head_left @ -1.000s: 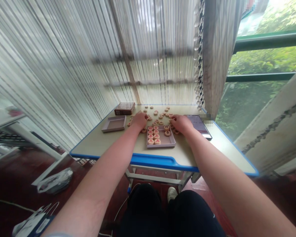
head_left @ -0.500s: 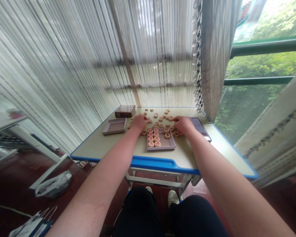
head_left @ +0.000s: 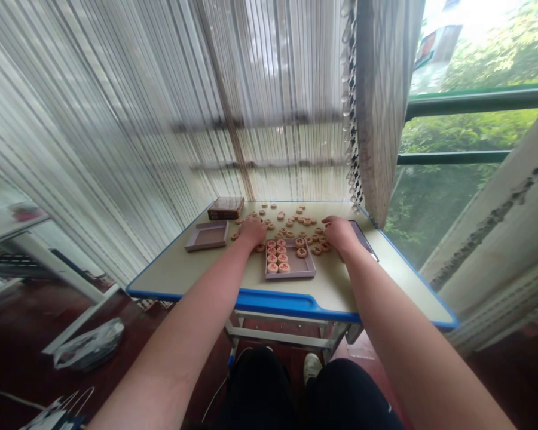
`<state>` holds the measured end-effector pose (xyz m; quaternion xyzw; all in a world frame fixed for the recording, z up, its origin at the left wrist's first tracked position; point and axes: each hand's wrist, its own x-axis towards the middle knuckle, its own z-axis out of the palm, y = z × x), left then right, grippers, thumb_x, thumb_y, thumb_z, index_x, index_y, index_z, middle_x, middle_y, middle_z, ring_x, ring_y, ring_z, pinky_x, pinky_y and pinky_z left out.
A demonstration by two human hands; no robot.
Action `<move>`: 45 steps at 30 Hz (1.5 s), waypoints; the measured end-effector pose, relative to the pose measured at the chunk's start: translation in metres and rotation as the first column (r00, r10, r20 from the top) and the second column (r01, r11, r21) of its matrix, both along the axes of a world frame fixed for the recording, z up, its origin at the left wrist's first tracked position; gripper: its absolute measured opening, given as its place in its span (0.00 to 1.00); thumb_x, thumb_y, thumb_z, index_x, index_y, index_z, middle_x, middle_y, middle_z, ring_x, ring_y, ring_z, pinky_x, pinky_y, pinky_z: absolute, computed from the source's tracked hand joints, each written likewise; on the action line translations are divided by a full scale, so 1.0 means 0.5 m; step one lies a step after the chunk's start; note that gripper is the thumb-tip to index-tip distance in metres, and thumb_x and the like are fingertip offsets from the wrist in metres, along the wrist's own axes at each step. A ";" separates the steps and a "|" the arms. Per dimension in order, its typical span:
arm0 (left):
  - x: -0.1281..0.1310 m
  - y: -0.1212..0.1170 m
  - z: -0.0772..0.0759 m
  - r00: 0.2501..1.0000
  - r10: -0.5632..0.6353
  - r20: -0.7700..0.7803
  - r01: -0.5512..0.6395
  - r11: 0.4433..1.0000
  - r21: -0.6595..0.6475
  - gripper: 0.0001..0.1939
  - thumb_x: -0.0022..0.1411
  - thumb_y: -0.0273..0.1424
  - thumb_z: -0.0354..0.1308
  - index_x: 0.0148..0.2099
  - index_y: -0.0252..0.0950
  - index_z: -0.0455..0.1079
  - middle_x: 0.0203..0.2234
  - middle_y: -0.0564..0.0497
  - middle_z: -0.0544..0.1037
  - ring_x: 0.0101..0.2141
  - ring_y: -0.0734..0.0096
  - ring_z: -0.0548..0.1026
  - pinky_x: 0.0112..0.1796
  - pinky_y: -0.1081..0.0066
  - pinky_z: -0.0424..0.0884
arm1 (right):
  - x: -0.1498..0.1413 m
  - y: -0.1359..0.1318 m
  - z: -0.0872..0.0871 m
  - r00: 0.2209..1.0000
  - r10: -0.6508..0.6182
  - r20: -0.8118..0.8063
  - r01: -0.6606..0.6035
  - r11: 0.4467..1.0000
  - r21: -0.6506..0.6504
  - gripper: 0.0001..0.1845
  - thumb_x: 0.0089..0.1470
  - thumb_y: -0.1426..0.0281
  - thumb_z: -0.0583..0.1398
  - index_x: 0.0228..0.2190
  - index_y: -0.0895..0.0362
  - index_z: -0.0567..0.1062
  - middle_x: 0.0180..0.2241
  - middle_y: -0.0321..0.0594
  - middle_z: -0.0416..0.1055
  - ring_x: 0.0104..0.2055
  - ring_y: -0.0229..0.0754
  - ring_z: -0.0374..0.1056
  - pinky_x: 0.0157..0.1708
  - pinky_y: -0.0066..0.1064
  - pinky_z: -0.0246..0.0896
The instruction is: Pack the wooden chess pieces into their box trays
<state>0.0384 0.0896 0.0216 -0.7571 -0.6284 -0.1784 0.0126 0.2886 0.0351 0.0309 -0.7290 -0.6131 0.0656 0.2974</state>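
Observation:
My left hand is low over the loose Chinese chess pieces, left of the open box. Its back hides most of the fingers, so I cannot tell whether a piece is in them. At the right edge of the scattered pieces is my right hand, fingers apart and pointing left, with nothing visible in them. Between my forearms lies the shallow box. Red-marked pieces fill two columns at its left, and two dark-marked pieces sit toward its right side.
A pale box lid lies at the table's left, with a thick book-like brown box behind it. Partly under my right hand is a dark tablet. A blue rim borders the table, and a string curtain hangs behind.
The right hand has drawn back slightly to the right from the pieces, and its fingers have loosened. My left hand has shifted slightly left. The whole view has tilted a little.

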 end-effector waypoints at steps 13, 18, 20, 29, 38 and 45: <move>-0.003 -0.021 0.014 0.998 0.017 0.055 -0.023 0.993 0.120 0.13 0.57 0.30 0.50 0.40 0.35 0.74 0.41 0.41 0.76 0.43 0.61 0.73 0.45 0.67 0.65 | -0.002 -0.027 0.025 0.986 -0.164 -0.005 0.164 0.985 0.044 0.21 0.46 0.73 0.55 0.44 0.61 0.74 0.40 0.54 0.74 0.44 0.51 0.69 0.42 0.34 0.61; -0.003 -0.023 0.018 0.994 0.037 0.105 -0.051 0.990 0.128 0.13 0.57 0.32 0.51 0.38 0.35 0.74 0.39 0.42 0.77 0.43 0.61 0.73 0.44 0.67 0.66 | -0.011 -0.024 0.020 0.992 -0.015 0.124 0.023 0.998 -0.061 0.17 0.43 0.73 0.57 0.37 0.59 0.78 0.37 0.50 0.76 0.42 0.49 0.70 0.40 0.32 0.61; -0.005 -0.023 0.022 0.983 0.043 0.178 -0.072 0.985 0.160 0.13 0.57 0.32 0.50 0.39 0.35 0.74 0.38 0.42 0.78 0.42 0.61 0.73 0.44 0.67 0.66 | -0.017 -0.022 0.018 0.991 0.052 0.126 -0.042 0.996 -0.076 0.17 0.43 0.73 0.57 0.37 0.58 0.78 0.37 0.48 0.76 0.41 0.47 0.70 0.39 0.31 0.61; -0.027 -0.008 0.040 0.830 -0.047 0.556 -0.108 0.964 0.243 0.21 0.54 0.22 0.45 0.46 0.35 0.73 0.39 0.49 0.78 0.41 0.71 0.74 0.46 0.72 0.67 | -0.028 -0.019 0.007 0.994 0.091 0.057 -0.094 0.994 0.053 0.21 0.45 0.75 0.55 0.42 0.58 0.76 0.41 0.46 0.75 0.44 0.45 0.69 0.43 0.30 0.59; -0.034 0.007 0.039 0.564 -0.106 0.819 -0.168 0.956 0.240 0.21 0.55 0.25 0.42 0.49 0.35 0.68 0.39 0.49 0.78 0.36 0.75 0.75 0.36 0.75 0.71 | -0.051 -0.009 -0.008 0.965 0.252 -0.065 -0.235 0.951 0.201 0.21 0.47 0.77 0.52 0.43 0.58 0.75 0.43 0.42 0.74 0.45 0.40 0.68 0.45 0.27 0.59; -0.038 0.015 0.050 0.449 -0.019 0.894 -0.197 0.973 0.119 0.16 0.55 0.28 0.43 0.41 0.34 0.69 0.37 0.47 0.78 0.36 0.73 0.76 0.32 0.74 0.70 | -0.044 0.011 -0.027 0.971 0.215 0.101 -0.231 0.953 0.197 0.18 0.51 0.72 0.53 0.42 0.58 0.76 0.45 0.44 0.73 0.49 0.44 0.65 0.51 0.31 0.56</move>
